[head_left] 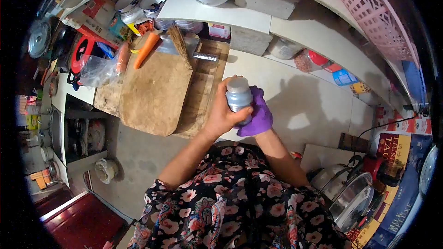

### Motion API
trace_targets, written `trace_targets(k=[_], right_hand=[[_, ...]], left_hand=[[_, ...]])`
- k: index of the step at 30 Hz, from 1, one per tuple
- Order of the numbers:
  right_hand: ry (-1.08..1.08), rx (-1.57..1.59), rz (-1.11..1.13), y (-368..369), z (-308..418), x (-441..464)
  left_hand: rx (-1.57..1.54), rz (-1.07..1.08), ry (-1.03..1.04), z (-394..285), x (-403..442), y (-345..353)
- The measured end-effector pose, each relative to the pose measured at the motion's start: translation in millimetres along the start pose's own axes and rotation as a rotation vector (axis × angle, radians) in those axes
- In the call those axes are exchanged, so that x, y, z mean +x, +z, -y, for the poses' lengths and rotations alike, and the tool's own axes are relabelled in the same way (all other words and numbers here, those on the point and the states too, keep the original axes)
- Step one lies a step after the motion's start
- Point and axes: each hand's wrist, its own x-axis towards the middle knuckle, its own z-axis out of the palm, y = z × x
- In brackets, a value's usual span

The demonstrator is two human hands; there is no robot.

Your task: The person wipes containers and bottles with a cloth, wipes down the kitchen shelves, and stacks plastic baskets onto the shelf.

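Blue box (400, 210): MILK DELUXE

One grey-lidded jar (238, 97), one pink basket (374, 14)

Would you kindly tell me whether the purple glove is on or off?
On: the purple glove covers the right hand, ending near the bare wrist.

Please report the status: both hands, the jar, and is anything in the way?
Left hand gripping jar. Right hand, purple-covered, against jar's right side, grip partly hidden. Jar between both hands. Nothing seen blocking it; cutting board off to left.
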Motion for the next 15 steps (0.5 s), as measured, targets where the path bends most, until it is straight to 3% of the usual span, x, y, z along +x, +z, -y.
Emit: trace_targets(k=[3,4,5,7,9,11,12,13,15], right_hand=[[-0.108,-0.155,0.049,14,-14,6],[-0.111,-0.123,0.202,21,-11,-4],[-0.111,-0.123,0.203,19,-12,-5],[-0.087,-0.129,-0.022,12,-11,-11],[0.004,-0.128,0.004,25,2,-22],[0.067,-0.348,0.034,31,7,-25],[-0.001,-0.597,0.072,17,8,-15],[-0.006,-0.594,0.073,6,7,-12],[0.060,-0.186,-0.075,7,3,-9]], left_hand=[[0.128,-0.144,-0.057,14,-6,0],[0.234,-0.155,0.034,13,-8,-1],[0.340,-0.165,0.125,10,-10,0],[0.181,-0.176,0.098,-1,-10,1],[-0.249,0.058,-0.188,-23,-1,-7],[-0.322,0.135,-0.114,-19,6,-12],[-0.365,0.200,-0.115,-17,6,-15],[-0.410,0.267,-0.118,-16,7,-16],[-0.351,0.231,-0.143,-18,4,-10]])
